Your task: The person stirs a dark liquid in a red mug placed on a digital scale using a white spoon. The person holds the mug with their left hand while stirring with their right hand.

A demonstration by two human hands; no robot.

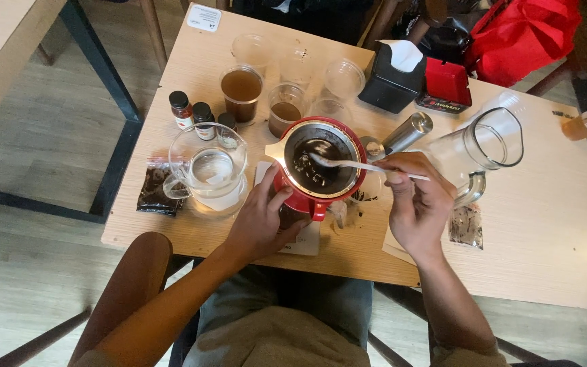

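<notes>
Head view, centre of the frame: a red dripper [310, 197] with a metal mesh filter [322, 160] sits on the wooden table [545, 231], and wet dark grounds lie inside the filter. A white plastic spoon [358, 165] reaches into the filter, bowl end on the grounds, handle running toward the right. The right hand [416, 204], just right of the dripper, has its fingers closed around the spoon handle. The left hand [263, 221], at lower centre, grips the dripper's lower left side, thumb and fingers curled against the red body. Left of the dripper stands a glass pitcher [208, 170] with clear liquid in it, resting on a white paper. At the far left edge of the table lies a small clear packet of dark grounds [154, 190]. Above the pitcher stand three small dark bottles [202, 119]. In the upper centre are several clear plastic cups [242, 92], two of which hold brown liquid. To the right of the dripper lies a steel cylinder [409, 132], and beyond it a large empty glass pitcher [484, 153] on its side. A black tissue box [395, 81] and a red bag [524, 34] occupy the upper right.
</notes>
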